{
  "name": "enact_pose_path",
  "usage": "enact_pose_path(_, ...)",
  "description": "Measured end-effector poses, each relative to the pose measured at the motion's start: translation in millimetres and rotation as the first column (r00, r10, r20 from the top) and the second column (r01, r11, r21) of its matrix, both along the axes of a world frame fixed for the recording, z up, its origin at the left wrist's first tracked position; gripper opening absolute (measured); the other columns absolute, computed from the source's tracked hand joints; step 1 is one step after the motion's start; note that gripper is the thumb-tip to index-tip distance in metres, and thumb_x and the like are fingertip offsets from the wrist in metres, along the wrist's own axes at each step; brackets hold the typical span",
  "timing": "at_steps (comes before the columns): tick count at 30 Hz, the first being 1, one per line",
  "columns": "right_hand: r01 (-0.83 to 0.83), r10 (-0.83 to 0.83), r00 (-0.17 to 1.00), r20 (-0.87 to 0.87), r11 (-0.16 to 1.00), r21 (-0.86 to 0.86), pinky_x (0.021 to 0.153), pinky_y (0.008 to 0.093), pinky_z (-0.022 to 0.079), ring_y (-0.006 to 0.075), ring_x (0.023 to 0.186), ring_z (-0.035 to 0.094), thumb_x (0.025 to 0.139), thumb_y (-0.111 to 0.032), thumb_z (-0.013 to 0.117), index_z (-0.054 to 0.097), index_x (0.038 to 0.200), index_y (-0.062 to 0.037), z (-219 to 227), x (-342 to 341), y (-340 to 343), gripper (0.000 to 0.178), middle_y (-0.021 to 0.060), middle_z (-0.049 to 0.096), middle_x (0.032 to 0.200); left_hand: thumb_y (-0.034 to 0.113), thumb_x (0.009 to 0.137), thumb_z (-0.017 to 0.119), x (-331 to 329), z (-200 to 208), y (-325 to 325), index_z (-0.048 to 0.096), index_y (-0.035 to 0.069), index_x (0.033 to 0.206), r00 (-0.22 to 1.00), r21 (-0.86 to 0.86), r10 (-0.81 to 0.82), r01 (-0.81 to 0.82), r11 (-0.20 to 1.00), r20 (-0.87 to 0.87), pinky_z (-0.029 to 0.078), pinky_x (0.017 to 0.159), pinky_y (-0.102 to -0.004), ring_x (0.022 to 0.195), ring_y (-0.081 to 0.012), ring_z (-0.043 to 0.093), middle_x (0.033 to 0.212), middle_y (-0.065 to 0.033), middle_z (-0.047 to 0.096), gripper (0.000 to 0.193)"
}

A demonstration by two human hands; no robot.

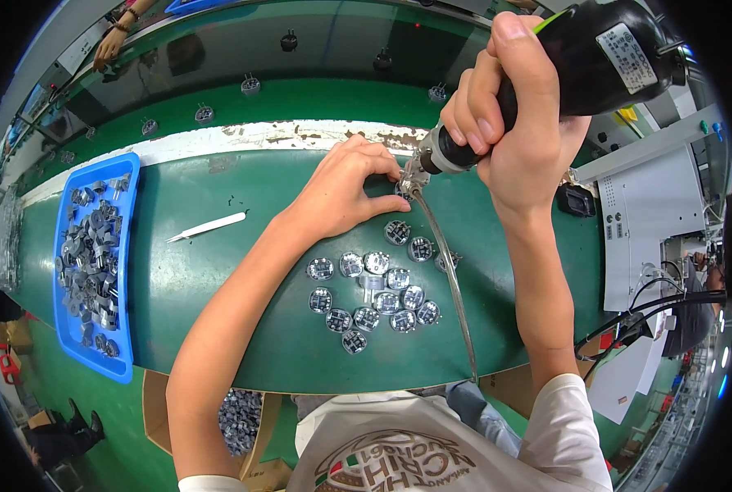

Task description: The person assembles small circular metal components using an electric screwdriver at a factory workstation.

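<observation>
We see two bare hands at work over the green desk [194, 312]. Our left hand [345, 184] is bent narrow, and between its thumb and fingers it holds a disc [404, 193], which is partly hidden, near the far edge of the desk. Our right hand [526, 115] is closed around the black body of a tool [595, 57], with the thumb lying along its upper side. The metal head [416, 174] of this tool is directly at the held disc, but we cannot tell if they touch. From the head a grey cord [450, 283] hangs down across the desk to its near edge. Between our forearms lies a loose group of similar clear discs [384, 302] with dark parts inside, some touching one another. To the left of our left forearm, white tweezers [209, 227] lie flat near a few dark crumbs [235, 201]. Farther left stands a blue tray [123, 328], filled with small grey pieces [94, 258]. Beyond the white ledge [243, 137], more units [250, 84] stand spaced on a green surface.
</observation>
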State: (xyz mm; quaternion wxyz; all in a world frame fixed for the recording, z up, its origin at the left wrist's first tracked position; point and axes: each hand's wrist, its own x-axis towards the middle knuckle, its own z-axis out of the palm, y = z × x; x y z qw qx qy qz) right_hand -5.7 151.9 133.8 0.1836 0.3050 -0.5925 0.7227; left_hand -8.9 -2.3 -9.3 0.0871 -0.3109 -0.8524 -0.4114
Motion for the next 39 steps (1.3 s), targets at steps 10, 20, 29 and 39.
enact_pose_path(10,-0.144,0.150,0.988,0.042,0.983,-0.118,0.045,0.0267,0.032,0.0085,0.041,0.029,0.108,-0.030,0.041,0.052,0.099,-0.0063,30,9,37,0.028,-0.0034,0.032,0.051,0.025,0.076,0.087,6,11,3,0.074,0.007,0.109,0.999,0.030,-0.006,0.005,1.000,0.035,0.045,0.098,-0.0392,0.104,-0.0259,0.057,0.101,-0.0048,0.068,0.040)
enact_pose_path(20,-0.098,0.100,0.995,0.003,0.983,-0.154,0.044,0.0260,0.032,0.0081,0.041,0.030,0.107,-0.031,0.042,0.052,0.097,-0.0069,40,19,41,0.028,-0.0030,0.032,0.051,0.012,0.080,0.081,2,17,-7,0.078,0.006,0.087,0.987,0.254,0.029,0.012,0.967,-0.158,0.048,0.077,-0.0374,0.082,-0.0240,0.057,0.082,-0.0031,0.070,0.009)
enact_pose_path(29,-0.031,0.031,1.000,0.000,0.989,-0.142,0.043,0.0264,0.032,0.0083,0.041,0.029,0.107,-0.029,0.041,0.050,0.090,-0.0088,43,9,52,0.028,-0.0028,0.033,0.051,0.024,0.082,0.079,6,17,-15,0.075,0.009,0.115,0.988,-0.076,0.017,-0.029,0.997,-0.151,0.045,0.097,-0.0411,0.103,-0.0275,0.058,0.109,-0.0082,0.066,0.036)
enact_pose_path(39,-0.084,0.095,0.991,0.097,0.991,-0.108,0.045,0.0266,0.031,0.0085,0.041,0.028,0.108,-0.030,0.040,0.049,0.102,-0.0066,26,16,28,0.026,-0.0031,0.031,0.051,0.033,0.079,0.085,9,5,-4,0.078,0.009,0.101,0.999,-0.072,0.039,-0.039,0.997,-0.010,0.041,0.091,-0.0389,0.099,-0.0223,0.057,0.098,-0.0020,0.067,0.033)
